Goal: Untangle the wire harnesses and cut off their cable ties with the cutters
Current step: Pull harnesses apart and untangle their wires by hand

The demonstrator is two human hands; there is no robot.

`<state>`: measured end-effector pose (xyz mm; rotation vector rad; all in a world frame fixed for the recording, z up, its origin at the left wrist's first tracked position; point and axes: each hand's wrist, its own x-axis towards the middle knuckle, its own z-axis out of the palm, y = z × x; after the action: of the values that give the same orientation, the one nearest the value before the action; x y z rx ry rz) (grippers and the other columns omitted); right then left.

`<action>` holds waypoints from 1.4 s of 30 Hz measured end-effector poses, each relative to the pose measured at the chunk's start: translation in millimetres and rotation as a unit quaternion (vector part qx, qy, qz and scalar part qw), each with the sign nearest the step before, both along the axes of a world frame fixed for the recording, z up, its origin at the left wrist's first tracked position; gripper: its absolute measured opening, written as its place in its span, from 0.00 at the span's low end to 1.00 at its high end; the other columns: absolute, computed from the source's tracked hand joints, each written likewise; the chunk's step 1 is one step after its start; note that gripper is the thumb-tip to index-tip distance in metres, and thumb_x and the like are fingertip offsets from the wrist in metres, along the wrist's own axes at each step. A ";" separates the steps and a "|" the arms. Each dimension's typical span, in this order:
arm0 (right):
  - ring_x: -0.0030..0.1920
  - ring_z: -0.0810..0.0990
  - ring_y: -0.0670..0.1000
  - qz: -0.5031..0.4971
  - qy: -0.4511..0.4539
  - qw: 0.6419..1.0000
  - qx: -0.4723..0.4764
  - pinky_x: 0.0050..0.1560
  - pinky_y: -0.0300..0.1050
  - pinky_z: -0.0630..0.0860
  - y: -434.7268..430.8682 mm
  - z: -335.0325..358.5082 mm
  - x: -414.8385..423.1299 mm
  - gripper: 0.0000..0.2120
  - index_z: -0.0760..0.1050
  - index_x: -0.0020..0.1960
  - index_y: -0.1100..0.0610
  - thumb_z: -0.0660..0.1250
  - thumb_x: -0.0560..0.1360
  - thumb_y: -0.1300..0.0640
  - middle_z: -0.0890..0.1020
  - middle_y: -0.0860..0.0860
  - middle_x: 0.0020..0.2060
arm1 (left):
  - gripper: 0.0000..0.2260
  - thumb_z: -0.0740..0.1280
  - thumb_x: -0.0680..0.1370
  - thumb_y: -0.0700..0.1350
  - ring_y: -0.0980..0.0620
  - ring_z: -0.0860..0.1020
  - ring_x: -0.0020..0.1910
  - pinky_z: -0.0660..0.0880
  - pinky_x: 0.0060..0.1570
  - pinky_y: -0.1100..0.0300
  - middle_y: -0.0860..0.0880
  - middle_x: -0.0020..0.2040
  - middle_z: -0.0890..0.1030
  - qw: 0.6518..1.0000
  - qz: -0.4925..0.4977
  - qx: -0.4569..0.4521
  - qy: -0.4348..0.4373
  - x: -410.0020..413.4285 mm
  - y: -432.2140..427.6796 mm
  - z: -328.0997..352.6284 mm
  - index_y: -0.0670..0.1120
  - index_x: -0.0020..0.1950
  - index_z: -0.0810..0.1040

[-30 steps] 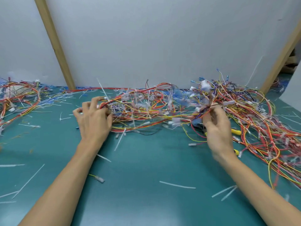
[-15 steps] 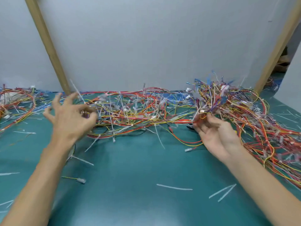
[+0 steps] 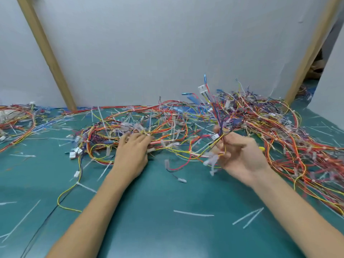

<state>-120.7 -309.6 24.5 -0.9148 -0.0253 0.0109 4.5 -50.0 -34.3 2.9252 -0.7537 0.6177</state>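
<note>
A tangle of red, yellow and orange wire harnesses (image 3: 167, 127) with white cable ties spreads across the green mat (image 3: 167, 229). My left hand (image 3: 132, 155) lies on the middle of the tangle, its fingers curled down into the wires. My right hand (image 3: 242, 157), palm toward me, grips a blue and red wire bundle (image 3: 217, 116) that stands upright with white connectors at its top. A yellow handle of the cutters (image 3: 262, 148) peeks out just behind my right hand; the rest is hidden.
A dense wire pile (image 3: 297, 146) fills the right side up to the edge. Another pile (image 3: 16, 118) lies far left. Cut ties (image 3: 193, 214) litter the mat. A white wall (image 3: 167, 53) and two slanted wooden posts (image 3: 46, 53) close the back.
My left hand let go at the left, then moved right and down onto the middle tangle. My right hand lifted the wire bundle upright, and wires were dragged toward me.
</note>
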 end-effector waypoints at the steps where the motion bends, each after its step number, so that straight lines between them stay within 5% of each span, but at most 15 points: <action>1: 0.28 0.74 0.46 0.034 -0.018 0.999 -0.021 0.29 0.35 0.71 0.5 -1.3 -1.4 0.12 0.80 0.50 0.58 0.71 0.67 0.58 0.77 0.50 0.31 | 0.18 0.64 0.79 0.44 0.51 0.69 0.71 0.55 0.74 0.47 0.53 0.66 0.78 1.000 0.023 -0.015 -0.003 3.1 4.4 0.0 0.52 0.69 0.73; 4: 0.46 0.84 0.52 0.164 -0.107 0.960 -0.202 0.45 0.44 0.79 -2.6 -4.9 -3.5 0.10 0.83 0.46 0.53 0.79 0.66 0.56 0.83 0.49 0.42 | 0.20 0.64 0.77 0.39 0.47 0.72 0.68 0.59 0.71 0.46 0.48 0.64 0.80 0.992 0.082 -0.098 -0.009 9.9 24.2 -0.7 0.50 0.68 0.75; 6: 0.63 0.80 0.54 0.210 -0.180 0.867 -0.414 0.63 0.45 0.75 -1.4 -8.3 -3.5 0.09 0.85 0.45 0.52 0.71 0.75 0.65 0.85 0.49 0.50 | 0.21 0.63 0.75 0.37 0.45 0.73 0.67 0.59 0.69 0.45 0.45 0.62 0.80 0.980 0.125 -0.153 0.012 13.3 37.8 0.5 0.48 0.68 0.75; 9: 0.67 0.77 0.47 0.180 -0.199 0.771 -0.577 0.68 0.43 0.71 3.2 -18.0 2.1 0.20 0.86 0.45 0.58 0.61 0.76 0.76 0.84 0.50 0.58 | 0.22 0.65 0.74 0.36 0.44 0.72 0.67 0.58 0.68 0.45 0.44 0.62 0.79 0.959 0.146 -0.242 0.035 10.9 46.0 6.9 0.47 0.67 0.74; 11: 0.65 0.79 0.44 0.148 -0.196 0.774 -0.584 0.66 0.42 0.73 4.5 -22.1 3.6 0.25 0.86 0.45 0.58 0.56 0.75 0.80 0.83 0.47 0.60 | 0.25 0.69 0.70 0.37 0.45 0.70 0.67 0.58 0.67 0.44 0.46 0.63 0.76 0.960 0.089 -0.264 0.021 4.8 44.5 13.3 0.49 0.67 0.72; 15: 0.54 0.84 0.47 0.002 -0.168 0.838 -0.518 0.57 0.40 0.76 6.6 -21.9 8.4 0.30 0.84 0.47 0.55 0.53 0.70 0.83 0.84 0.45 0.55 | 0.21 0.69 0.66 0.48 0.42 0.68 0.66 0.59 0.65 0.43 0.50 0.61 0.73 0.987 -0.021 -0.144 -0.067 -8.6 33.9 28.0 0.53 0.58 0.74; 20: 0.37 0.84 0.48 -0.079 -0.094 0.843 -0.523 0.32 0.35 0.72 29.7 -18.7 24.2 0.10 0.84 0.48 0.52 0.65 0.80 0.62 0.86 0.47 0.42 | 0.05 0.76 0.70 0.55 0.43 0.68 0.67 0.59 0.65 0.39 0.57 0.58 0.78 0.990 -0.089 -0.058 -0.093 -13.9 31.8 37.2 0.58 0.42 0.83; 22: 0.36 0.83 0.45 -0.050 -0.061 0.812 -0.578 0.33 0.31 0.71 47.2 -20.5 37.1 0.10 0.85 0.48 0.53 0.65 0.81 0.54 0.86 0.46 0.41 | 0.05 0.73 0.71 0.58 0.42 0.67 0.67 0.60 0.65 0.39 0.54 0.61 0.77 0.990 -0.097 -0.076 -0.065 -16.0 31.6 37.1 0.58 0.40 0.85; 26: 0.32 0.72 0.48 0.002 -0.034 0.736 -0.676 0.37 0.44 0.65 83.1 -22.0 64.2 0.26 0.83 0.47 0.61 0.61 0.81 0.39 0.76 0.54 0.30 | 0.10 0.69 0.75 0.56 0.43 0.69 0.64 0.63 0.61 0.44 0.49 0.63 0.75 0.982 -0.108 -0.152 -0.040 -26.3 21.0 34.5 0.55 0.39 0.86; 30: 0.25 0.66 0.46 0.069 0.001 0.859 -0.508 0.25 0.38 0.61 92.5 -19.7 72.9 0.18 0.80 0.41 0.61 0.66 0.81 0.48 0.73 0.49 0.27 | 0.12 0.67 0.77 0.51 0.46 0.72 0.57 0.65 0.56 0.49 0.47 0.58 0.75 0.962 -0.117 -0.234 -0.080 -28.1 13.6 33.6 0.47 0.37 0.83; 33: 0.26 0.64 0.45 0.056 -0.002 0.879 -0.474 0.26 0.36 0.59 87.4 -27.4 72.0 0.15 0.73 0.37 0.54 0.62 0.83 0.55 0.69 0.47 0.27 | 0.17 0.64 0.79 0.51 0.51 0.74 0.46 0.71 0.50 0.52 0.50 0.47 0.76 0.931 -0.133 -0.339 -0.025 -19.9 22.2 34.7 0.42 0.37 0.81; 36: 0.29 0.72 0.44 -0.044 -0.024 0.883 -0.466 0.25 0.36 0.68 78.6 -31.8 67.5 0.15 0.72 0.37 0.55 0.60 0.83 0.60 0.74 0.45 0.28 | 0.11 0.66 0.78 0.48 0.50 0.73 0.40 0.71 0.45 0.52 0.49 0.40 0.76 0.944 -0.109 -0.310 0.020 -11.4 33.5 29.8 0.43 0.40 0.75; 39: 0.34 0.79 0.45 -0.083 -0.028 0.912 -0.400 0.30 0.38 0.74 69.3 -35.2 61.7 0.13 0.73 0.39 0.58 0.59 0.82 0.65 0.81 0.50 0.35 | 0.07 0.71 0.78 0.44 0.52 0.75 0.45 0.72 0.49 0.58 0.51 0.46 0.76 0.956 -0.127 -0.258 0.047 -8.2 34.6 24.4 0.44 0.51 0.74; 42: 0.26 0.77 0.46 -0.075 -0.013 0.934 -0.350 0.23 0.36 0.69 64.6 -37.8 58.1 0.14 0.71 0.39 0.59 0.58 0.82 0.66 0.81 0.51 0.30 | 0.08 0.70 0.79 0.44 0.49 0.76 0.48 0.75 0.52 0.53 0.50 0.48 0.76 0.966 -0.135 -0.219 0.011 -8.2 28.3 22.9 0.44 0.57 0.79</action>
<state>-62.6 -244.9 -13.4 -1.6311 0.0277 -0.1437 -3.7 -21.7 -11.4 2.3739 -0.8641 0.6297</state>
